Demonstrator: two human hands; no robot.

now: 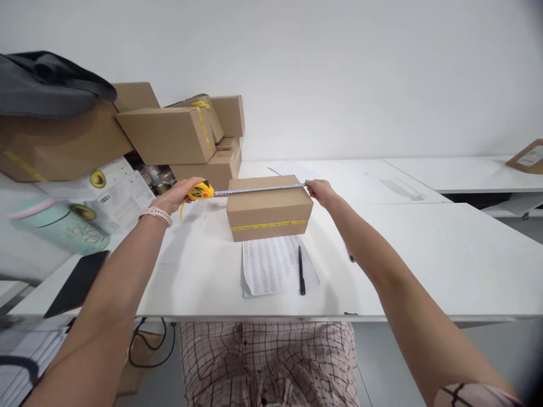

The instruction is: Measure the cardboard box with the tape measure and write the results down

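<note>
A brown cardboard box (268, 210) with a yellow tape band stands on the white table (424, 265). My left hand (177, 194) grips a yellow tape measure (201, 191) at the box's left end. Its blade (258, 191) runs across the top of the box. My right hand (320, 191) pinches the blade's tip at the box's right end. In front of the box lie a printed sheet (271, 264) and a black pen (301, 270).
A pile of cardboard boxes (169, 135) stands at the back left, with a dark bag (42, 85) on top. A mint bottle (59, 226) and a black phone (77, 284) lie at the left. Another parcel (528, 156) sits far right.
</note>
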